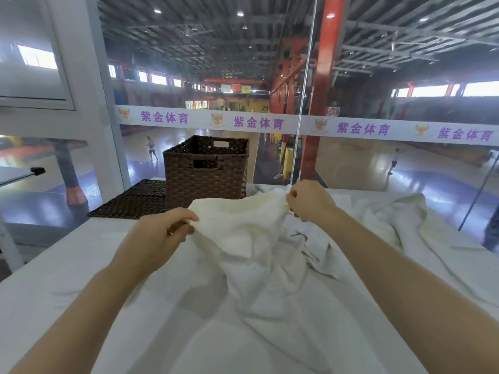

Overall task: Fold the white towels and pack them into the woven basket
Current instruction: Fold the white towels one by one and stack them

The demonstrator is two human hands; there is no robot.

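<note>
A crumpled white towel [243, 233] hangs lifted above the white table [81, 265], its lower part trailing down onto the surface. My left hand [159, 233] pinches its left upper edge. My right hand [310, 202] grips its right upper edge, a little higher and farther away. The dark brown woven basket [205, 174] stands open at the back of the table, just behind the towel and left of my right hand. Its inside is hidden from here. More white towels [386, 217] lie heaped at the right.
The basket's flat woven lid [132, 201] lies on the table to the left of the basket. A glass wall runs behind the table's far edge, with a sports hall below. A dark thin pole [478, 190] leans at the far right.
</note>
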